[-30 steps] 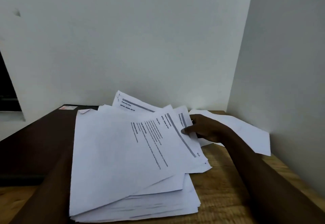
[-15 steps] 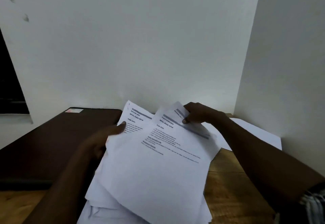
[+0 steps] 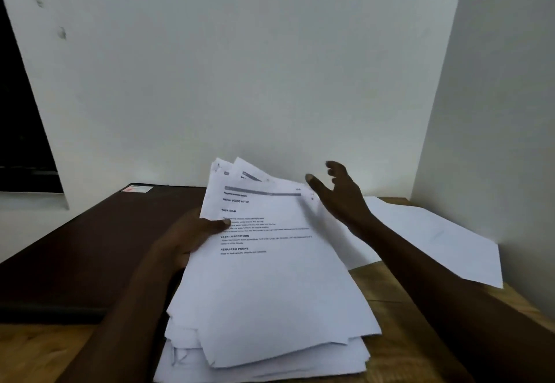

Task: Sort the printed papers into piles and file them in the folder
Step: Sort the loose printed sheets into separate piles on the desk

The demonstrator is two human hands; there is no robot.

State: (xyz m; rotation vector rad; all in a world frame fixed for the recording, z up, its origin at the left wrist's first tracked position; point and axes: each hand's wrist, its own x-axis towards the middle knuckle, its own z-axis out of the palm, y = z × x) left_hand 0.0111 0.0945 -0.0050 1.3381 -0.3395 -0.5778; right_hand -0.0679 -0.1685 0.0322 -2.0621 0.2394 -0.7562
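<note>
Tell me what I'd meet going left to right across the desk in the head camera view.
dark brown folder → left hand, gripping the stack's edge → stack of printed papers → right hand, open → loose white sheets by the right wall

I see thin, matt white papers (image 3: pixel 270 292), black-printed, edges curling, at the left hand (image 3: pixel 192 232). The desk (image 3: pixel 405 337) under them is bare wood, grainy and dull. Left of that hand the folder (image 3: pixel 75 247) looks dark brown, smooth, faintly sheened. Right of the right hand (image 3: pixel 342 193), another matt sheet (image 3: pixel 435 238).
</note>
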